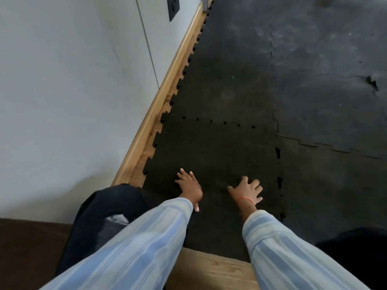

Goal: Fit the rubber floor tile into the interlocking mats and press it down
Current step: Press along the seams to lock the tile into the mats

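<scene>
One rubber floor tile lies on the floor beside the wooden skirting, its notched edges meeting the interlocking mats. Both hands, left and right, press flat on it, fingers spread.

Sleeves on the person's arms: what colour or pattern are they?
The sleeves are pale blue with lighter lengthwise stripes, seen best in the head view.

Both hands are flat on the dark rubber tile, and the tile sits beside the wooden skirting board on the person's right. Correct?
Not quite. In the head view the left hand and right hand do rest on the rubber tile, but the wooden skirting board runs along the person's left, not right.
</scene>
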Demonstrator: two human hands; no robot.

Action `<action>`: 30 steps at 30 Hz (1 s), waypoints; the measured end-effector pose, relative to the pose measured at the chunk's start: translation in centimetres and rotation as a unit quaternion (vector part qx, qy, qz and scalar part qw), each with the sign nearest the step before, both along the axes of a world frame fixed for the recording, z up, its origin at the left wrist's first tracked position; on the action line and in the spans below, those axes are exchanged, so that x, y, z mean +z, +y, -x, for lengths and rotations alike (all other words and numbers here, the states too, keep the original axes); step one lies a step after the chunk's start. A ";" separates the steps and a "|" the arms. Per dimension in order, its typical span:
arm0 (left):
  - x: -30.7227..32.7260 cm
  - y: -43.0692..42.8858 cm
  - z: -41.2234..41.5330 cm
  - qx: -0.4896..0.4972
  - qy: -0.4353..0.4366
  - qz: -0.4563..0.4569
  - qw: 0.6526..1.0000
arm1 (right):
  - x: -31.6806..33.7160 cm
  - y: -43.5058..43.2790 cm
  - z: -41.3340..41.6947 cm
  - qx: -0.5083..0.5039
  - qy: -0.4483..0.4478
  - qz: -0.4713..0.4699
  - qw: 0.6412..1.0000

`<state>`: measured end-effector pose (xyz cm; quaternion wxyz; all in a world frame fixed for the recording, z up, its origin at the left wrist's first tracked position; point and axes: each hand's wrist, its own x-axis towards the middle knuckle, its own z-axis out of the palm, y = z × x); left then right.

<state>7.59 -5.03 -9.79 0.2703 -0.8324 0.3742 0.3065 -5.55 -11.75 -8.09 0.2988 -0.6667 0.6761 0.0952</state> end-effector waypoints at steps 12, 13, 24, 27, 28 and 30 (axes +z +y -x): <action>0.1 -0.3 0.0 0.135 0.071 0.120 0.981 | -0.2 -3.1 -1.3 -0.069 -0.072 -0.016 0.995; -0.6 -0.2 -0.6 0.117 0.060 0.143 0.981 | -0.7 -4.1 -1.2 -0.054 -0.076 0.000 0.996; -2.8 -9.0 -9.8 0.059 0.075 0.229 0.969 | -2.7 -17.4 -0.7 0.110 -0.018 0.050 0.993; -1.9 -13.5 -14.9 0.033 0.072 0.220 0.972 | -3.1 -19.2 -0.7 0.034 -0.003 0.039 0.999; -1.6 -14.6 -16.3 0.026 0.066 0.210 0.975 | -3.3 -19.3 -0.7 0.015 0.007 0.034 0.999; -1.8 -15.7 -17.9 0.017 0.058 0.188 0.980 | -3.5 -18.8 -0.6 -0.027 0.035 0.021 0.999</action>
